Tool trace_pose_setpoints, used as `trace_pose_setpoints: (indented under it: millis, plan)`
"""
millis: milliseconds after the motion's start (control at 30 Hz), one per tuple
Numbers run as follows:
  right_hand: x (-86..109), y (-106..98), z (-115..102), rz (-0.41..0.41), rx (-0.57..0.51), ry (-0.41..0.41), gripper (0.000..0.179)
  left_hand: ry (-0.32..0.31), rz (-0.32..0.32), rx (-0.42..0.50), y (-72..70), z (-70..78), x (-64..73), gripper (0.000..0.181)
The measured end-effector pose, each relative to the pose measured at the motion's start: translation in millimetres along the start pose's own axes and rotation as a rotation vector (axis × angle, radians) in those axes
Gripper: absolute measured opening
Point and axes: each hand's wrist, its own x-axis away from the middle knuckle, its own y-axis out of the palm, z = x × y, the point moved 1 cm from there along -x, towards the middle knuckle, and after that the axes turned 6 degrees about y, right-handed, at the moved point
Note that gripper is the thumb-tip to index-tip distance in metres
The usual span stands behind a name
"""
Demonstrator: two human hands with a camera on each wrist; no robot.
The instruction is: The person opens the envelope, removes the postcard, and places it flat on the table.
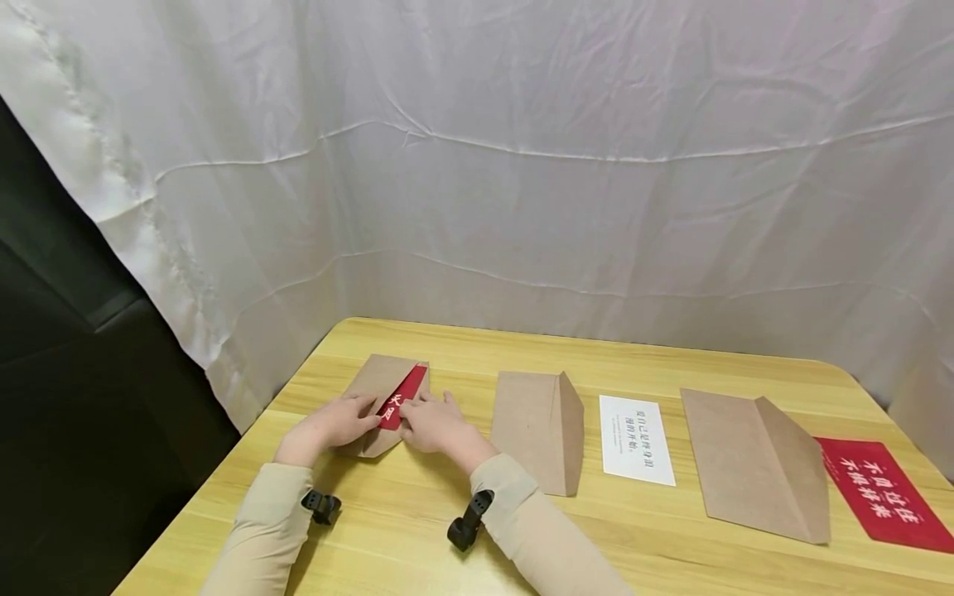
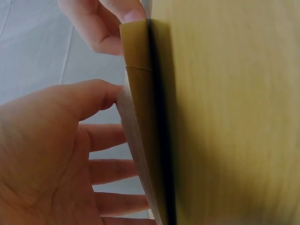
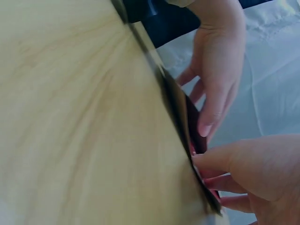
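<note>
On the table's left side, a brown paper envelope (image 1: 383,377) lies slanted, with a red card (image 1: 406,389) bearing white characters partly tucked under its paper. My left hand (image 1: 339,420) rests on the envelope's left part. In the left wrist view its fingers (image 2: 115,171) are straight across the envelope, the thumb at its edge. My right hand (image 1: 440,426) pinches the red card near its right edge, thumb and fingertips close together. The left wrist view shows the right hand (image 2: 101,28) with bent fingers at the envelope's end. The card's lower part is hidden by paper.
Right of my hands lie a second brown envelope (image 1: 525,422) with its flap raised, a white card (image 1: 636,439) with dark characters, a third envelope (image 1: 738,455), and another red card (image 1: 887,492). A pale curtain (image 1: 522,207) hangs behind the table (image 1: 462,343).
</note>
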Motion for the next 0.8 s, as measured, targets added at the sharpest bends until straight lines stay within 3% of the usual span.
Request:
trace_pose_setpoints:
  millis: [333, 567, 667, 800]
  plan:
    - [3.8, -6, 17, -0.053, -0.035, -0.047, 0.009, -0.027, -0.013, 0.003, -0.5, -0.6, 0.5, 0.055]
    - [11.9, -16, 25, -0.132, -0.067, -0.058, 0.029, -0.017, -0.018, -0.007, 0.0, -1.4, 0.1, 0.056]
    - [14.6, -21, 27, -0.158, -0.097, -0.049, 0.028, -0.016, -0.018, -0.008, 0.3, -0.7, 0.4, 0.056]
    - [13.4, -23, 28, -0.093, -0.115, -0.067, 0.018, -0.02, -0.016, -0.01, -0.2, 0.7, 0.5, 0.056]
